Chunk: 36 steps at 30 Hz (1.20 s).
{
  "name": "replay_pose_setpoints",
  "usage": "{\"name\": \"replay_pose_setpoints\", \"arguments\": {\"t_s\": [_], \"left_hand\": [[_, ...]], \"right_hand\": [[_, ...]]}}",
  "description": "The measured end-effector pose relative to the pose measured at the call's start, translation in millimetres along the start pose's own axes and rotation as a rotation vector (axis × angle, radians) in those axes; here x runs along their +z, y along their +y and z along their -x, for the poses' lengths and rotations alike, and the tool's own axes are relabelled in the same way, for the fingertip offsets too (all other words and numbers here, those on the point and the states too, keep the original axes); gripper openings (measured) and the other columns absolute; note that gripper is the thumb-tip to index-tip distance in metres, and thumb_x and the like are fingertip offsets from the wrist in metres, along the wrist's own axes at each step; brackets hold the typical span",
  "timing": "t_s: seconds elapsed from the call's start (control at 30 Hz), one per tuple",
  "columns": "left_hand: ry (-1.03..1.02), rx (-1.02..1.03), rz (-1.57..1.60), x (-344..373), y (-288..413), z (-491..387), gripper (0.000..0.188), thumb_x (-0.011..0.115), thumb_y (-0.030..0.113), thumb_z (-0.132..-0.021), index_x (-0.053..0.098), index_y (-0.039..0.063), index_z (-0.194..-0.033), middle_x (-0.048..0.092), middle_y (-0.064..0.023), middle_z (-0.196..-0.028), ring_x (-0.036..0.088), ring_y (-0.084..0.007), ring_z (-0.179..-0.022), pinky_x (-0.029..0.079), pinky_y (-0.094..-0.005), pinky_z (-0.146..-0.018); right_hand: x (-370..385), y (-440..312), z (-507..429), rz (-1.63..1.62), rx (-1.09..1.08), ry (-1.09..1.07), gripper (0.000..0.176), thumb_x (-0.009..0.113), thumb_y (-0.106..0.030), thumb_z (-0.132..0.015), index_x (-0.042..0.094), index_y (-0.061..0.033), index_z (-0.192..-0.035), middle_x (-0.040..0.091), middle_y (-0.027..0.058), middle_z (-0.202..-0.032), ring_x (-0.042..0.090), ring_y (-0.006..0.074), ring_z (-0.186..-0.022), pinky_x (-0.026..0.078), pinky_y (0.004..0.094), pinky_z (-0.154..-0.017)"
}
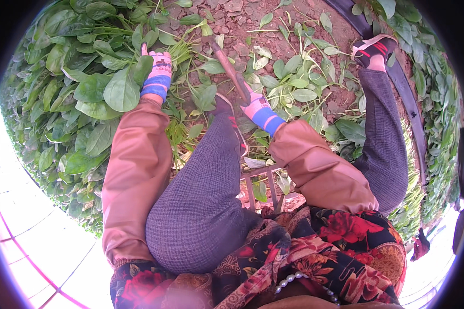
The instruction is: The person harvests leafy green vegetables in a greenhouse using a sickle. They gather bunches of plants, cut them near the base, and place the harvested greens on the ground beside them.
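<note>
My left hand [158, 69], in a white and blue knit glove that bears writing, is in among broad leafy greens [123, 90] that look like spinach. Leaves cover part of it, and a cluster of pale stems [181, 52] shows at its right. Its curled fingertips are hidden, so its hold on the plants is unclear. In a matching glove, my right hand [259, 108] grips the near end of a brown, stick-like hand tool [228, 65]. The tool slants up and left over the soil; its far end is too unclear to name.
Loose leaves and stems [297, 85] lie scattered on reddish soil [236, 15]. A dark hose or strip [410, 104] curves along the right, before more plants [440, 127]. Below me is a metal-barred frame [270, 185]. My shoes [375, 48] are on the ground.
</note>
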<state>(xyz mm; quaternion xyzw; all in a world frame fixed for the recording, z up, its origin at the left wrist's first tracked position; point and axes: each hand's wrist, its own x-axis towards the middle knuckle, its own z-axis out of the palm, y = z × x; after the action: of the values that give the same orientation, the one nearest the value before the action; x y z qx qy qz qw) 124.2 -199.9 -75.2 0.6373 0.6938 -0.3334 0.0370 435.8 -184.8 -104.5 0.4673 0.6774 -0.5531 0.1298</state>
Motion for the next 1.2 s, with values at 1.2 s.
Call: {"name": "replay_pose_setpoints", "arguments": {"t_s": [1.2], "left_hand": [[0.097, 0.005, 0.063, 23, 0, 4, 0.018, 0.047, 0.012, -0.082, 0.061, 0.007, -0.092, 0.063, -0.0089, -0.078, 0.06, -0.0249, -0.086, 0.017, -0.0546, -0.11]], "right_hand": [[13, 28, -48, -0.172, -0.222, 0.253, 0.08, 0.074, -0.025, -0.071, 0.034, -0.0131, -0.14, 0.061, 0.0218, -0.105, 0.06, 0.0375, -0.092, 0.049, 0.0407, -0.08]]}}
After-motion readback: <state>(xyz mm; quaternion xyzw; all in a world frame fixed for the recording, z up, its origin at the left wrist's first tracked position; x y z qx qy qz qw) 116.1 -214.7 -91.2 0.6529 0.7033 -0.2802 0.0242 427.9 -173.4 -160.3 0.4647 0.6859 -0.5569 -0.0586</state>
